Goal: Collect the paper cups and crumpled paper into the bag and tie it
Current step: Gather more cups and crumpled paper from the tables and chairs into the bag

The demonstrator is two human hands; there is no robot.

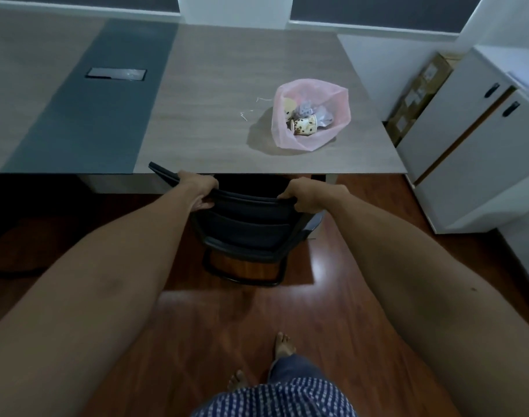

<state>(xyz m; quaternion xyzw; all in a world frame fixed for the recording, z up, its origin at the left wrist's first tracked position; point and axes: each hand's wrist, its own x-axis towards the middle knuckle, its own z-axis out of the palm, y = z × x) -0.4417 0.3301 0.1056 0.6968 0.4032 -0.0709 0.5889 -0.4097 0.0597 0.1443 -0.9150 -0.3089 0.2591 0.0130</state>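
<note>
A pink translucent bag (338,97) lies open on the grey table (227,85), toward its right side. Inside it I see a spotted paper cup (305,125) on its side, another pale cup (288,105) and crumpled paper (312,111). Both my hands are well short of the bag, at the table's near edge. My left hand (201,191) grips the left part of a black chair's top rail (248,201). My right hand (306,195) grips the right end of that rail.
The black chair (251,233) stands tucked under the table's front edge. A few thin scraps (248,112) lie left of the bag. A white cabinet (473,139) and cardboard boxes (419,94) stand at the right. A metal cable hatch (116,74) sits in the table's dark strip. The floor is glossy wood.
</note>
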